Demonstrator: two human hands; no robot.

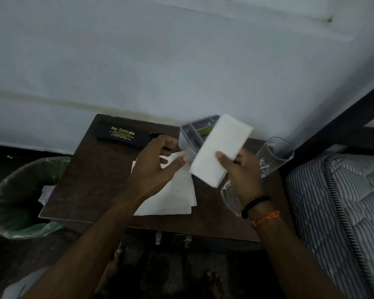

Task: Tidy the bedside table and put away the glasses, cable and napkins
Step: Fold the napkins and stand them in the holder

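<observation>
While right hand (242,169) pinches the folded white paper napkin (221,147), left hand (158,162), half-open and empty, should square its edges before stowing it in the grey plastic organiser (194,130).

You hold a soft, matt white paper napkin (220,147) over the matt dark wooden table (91,180). Beside it stand clear glossy glasses (274,156) and a grey plastic tray (194,130).

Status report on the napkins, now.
Right hand fingers hold folded napkin. Left hand open over loose napkins. Glasses close by right.
</observation>
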